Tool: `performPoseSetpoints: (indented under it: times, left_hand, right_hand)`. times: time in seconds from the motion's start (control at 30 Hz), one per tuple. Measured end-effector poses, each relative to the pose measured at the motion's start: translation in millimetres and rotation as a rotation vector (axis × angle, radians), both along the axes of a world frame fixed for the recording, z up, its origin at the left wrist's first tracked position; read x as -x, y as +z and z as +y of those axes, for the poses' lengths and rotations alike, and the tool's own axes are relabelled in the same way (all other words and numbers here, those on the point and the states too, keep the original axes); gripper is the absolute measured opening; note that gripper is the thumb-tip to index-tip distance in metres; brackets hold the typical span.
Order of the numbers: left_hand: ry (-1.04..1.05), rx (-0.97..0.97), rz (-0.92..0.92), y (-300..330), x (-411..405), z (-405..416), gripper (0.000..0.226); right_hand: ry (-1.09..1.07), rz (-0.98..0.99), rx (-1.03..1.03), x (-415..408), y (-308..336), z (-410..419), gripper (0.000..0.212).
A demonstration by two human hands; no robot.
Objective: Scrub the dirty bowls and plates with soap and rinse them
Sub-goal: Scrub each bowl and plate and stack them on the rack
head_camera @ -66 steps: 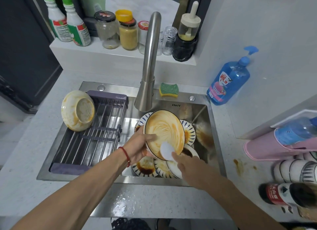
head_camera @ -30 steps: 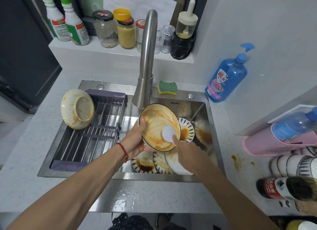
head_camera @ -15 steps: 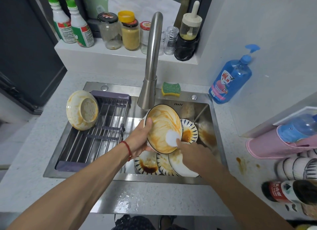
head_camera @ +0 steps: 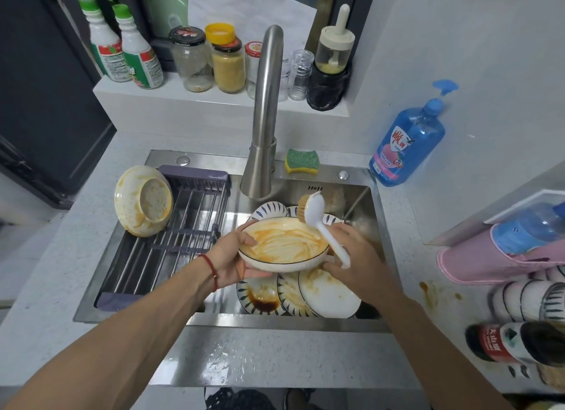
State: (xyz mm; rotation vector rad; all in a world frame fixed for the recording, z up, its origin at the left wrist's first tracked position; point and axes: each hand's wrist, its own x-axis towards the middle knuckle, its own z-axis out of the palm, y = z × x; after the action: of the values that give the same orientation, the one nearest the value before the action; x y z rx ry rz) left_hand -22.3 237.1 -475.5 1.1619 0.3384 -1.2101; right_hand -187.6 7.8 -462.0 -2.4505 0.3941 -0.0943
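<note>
My left hand (head_camera: 234, 261) grips the left rim of a cream bowl (head_camera: 282, 244) smeared with orange sauce, held nearly level above the sink (head_camera: 305, 318). My right hand (head_camera: 356, 259) holds the handle of a white dish brush (head_camera: 318, 218), its bristle head raised clear of the bowl's far rim. Below lie several dirty plates (head_camera: 328, 296), some blue-patterned, one with a dark sauce stain. Another sauce-smeared bowl (head_camera: 143, 200) leans on the purple drying rack (head_camera: 171, 247).
The steel faucet (head_camera: 264, 113) rises right behind the bowl. A green and yellow sponge (head_camera: 302, 161) sits on the sink's back rim, with a blue soap bottle (head_camera: 408, 143) to its right. Jars and bottles line the ledge. Stacked cups and a pink holder are at right.
The bowl has tipped from facing me to nearly level. The brush has lifted off the bowl's inside, and its head now stands above the far rim.
</note>
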Motion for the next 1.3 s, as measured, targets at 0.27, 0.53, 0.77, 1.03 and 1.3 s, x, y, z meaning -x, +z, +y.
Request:
performPoseSetpoints:
  times: [0.27, 0.53, 0.77, 1.03, 1.3]
  left_hand:
    - [-0.138, -0.025, 0.037, -0.2, 12.2, -16.5, 0.058]
    - [-0.085, -0.162, -0.717, 4.9, 33.6, -57.4, 0.061]
    - [-0.186, -0.45, -1.058, 14.4, 25.3, -81.2, 0.041]
    - [-0.405, -0.733, -1.349, 14.0, 25.1, -86.3, 0.038]
    - [-0.45, -0.769, -1.342, 11.9, 33.7, -73.2, 0.033]
  right_hand:
    - [-0.284, -0.056, -0.183, 1.6, 8.0, 3.5, 0.042]
    - [-0.456, 0.001, -0.408, 8.1, -10.5, -15.3, 0.045]
    - [-0.473, 0.164, -0.22, 2.7, -1.8, -27.4, 0.041]
    - [0.016, 0.162, 0.117, -1.1, 43.4, 11.2, 0.056]
    - [0.013, 0.315, 0.159, -7.8, 52.8, 9.4, 0.058]
